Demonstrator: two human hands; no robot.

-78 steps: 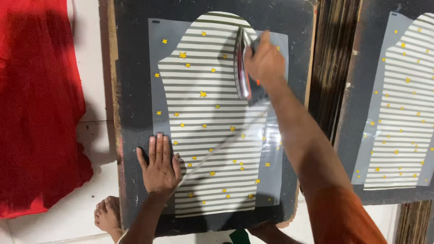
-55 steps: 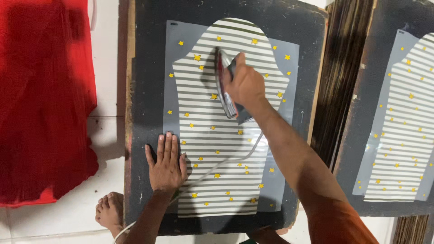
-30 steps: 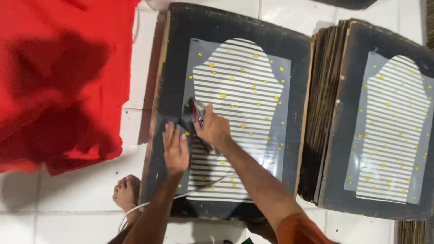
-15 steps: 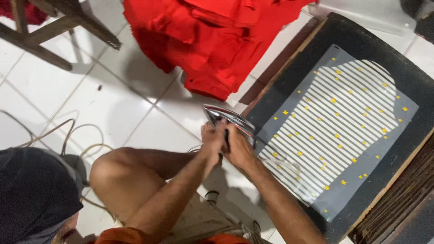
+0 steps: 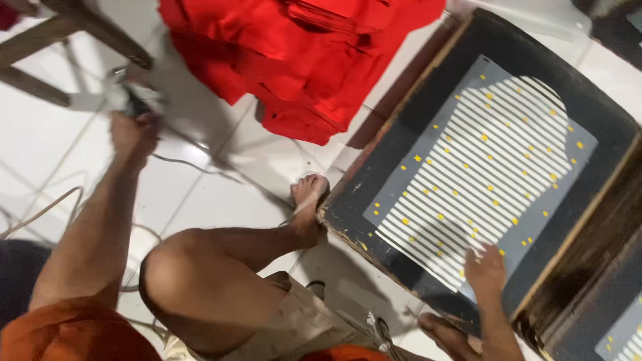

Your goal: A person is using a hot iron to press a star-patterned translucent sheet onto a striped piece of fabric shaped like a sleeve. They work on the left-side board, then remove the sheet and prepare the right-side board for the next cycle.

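On the white floor, the left hand (image 5: pixel 134 130) reaches out to a blurry small iron (image 5: pixel 137 100), grip too blurred to tell, while the right hand (image 5: pixel 485 271) rests flat and empty on the striped sheet (image 5: pixel 481 167), which lies smooth on the dark board (image 5: pixel 602 113).

You see a big pile of bright red cloth (image 5: pixel 301 53) lying on a floor of shiny white tiles (image 5: pixel 40 134). Next to it is a flat black board (image 5: pixel 602 113) with worn brown edges. On the board is a pale grey sheet (image 5: pixel 481 167) with white stripes and small yellow stars on it. Your right hand (image 5: pixel 485 271) is touching the striped part. Your left hand (image 5: pixel 134 130) is by a blurry grey and black thing (image 5: pixel 137 100). Your sleeve (image 5: pixel 73 331) is orange. Your shorts (image 5: pixel 301 327) are light tan. Thin grey cords (image 5: pixel 194 167) lie on the white tiles.
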